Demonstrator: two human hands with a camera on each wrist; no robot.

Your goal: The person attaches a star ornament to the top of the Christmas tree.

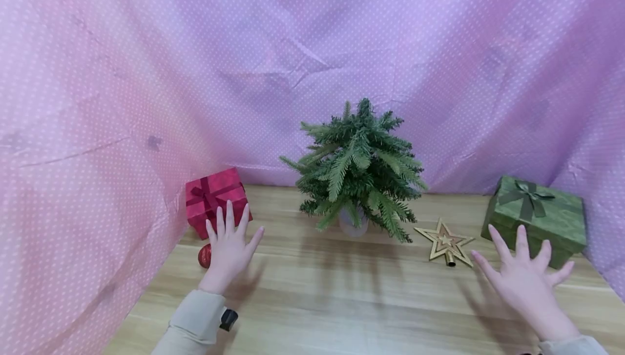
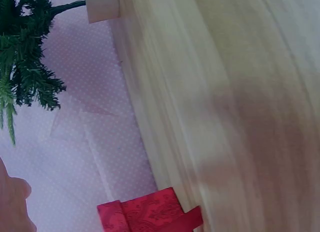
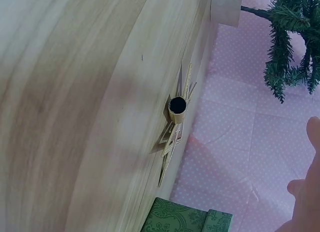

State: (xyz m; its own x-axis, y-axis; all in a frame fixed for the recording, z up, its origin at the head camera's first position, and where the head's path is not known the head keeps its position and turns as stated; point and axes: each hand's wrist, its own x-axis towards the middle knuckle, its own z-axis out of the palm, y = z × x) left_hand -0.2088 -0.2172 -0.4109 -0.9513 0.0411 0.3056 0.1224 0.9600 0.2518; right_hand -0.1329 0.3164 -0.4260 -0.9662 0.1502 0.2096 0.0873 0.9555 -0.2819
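Observation:
My left hand (image 1: 229,254) hovers with spread fingers in front of a red gift box (image 1: 215,195) tied with a dark red ribbon. Beside its wrist, partly hidden by the hand, lies a red ball ornament (image 1: 204,256). On the other side my right hand (image 1: 527,284), fingers also fanned out, overlaps the lower front of a green gift box (image 1: 542,211) with a green bow. A gold star tree topper (image 1: 445,242) lies flat to the left of that hand, its hollow socket (image 3: 177,105) facing the right wrist camera. Neither hand holds anything.
Between the two boxes stands a small artificial Christmas tree (image 1: 361,170) on a pale round base (image 1: 354,222). All of it is on a wooden table (image 1: 312,300). A pink-purple dotted cloth (image 1: 244,73) hangs behind and at both sides.

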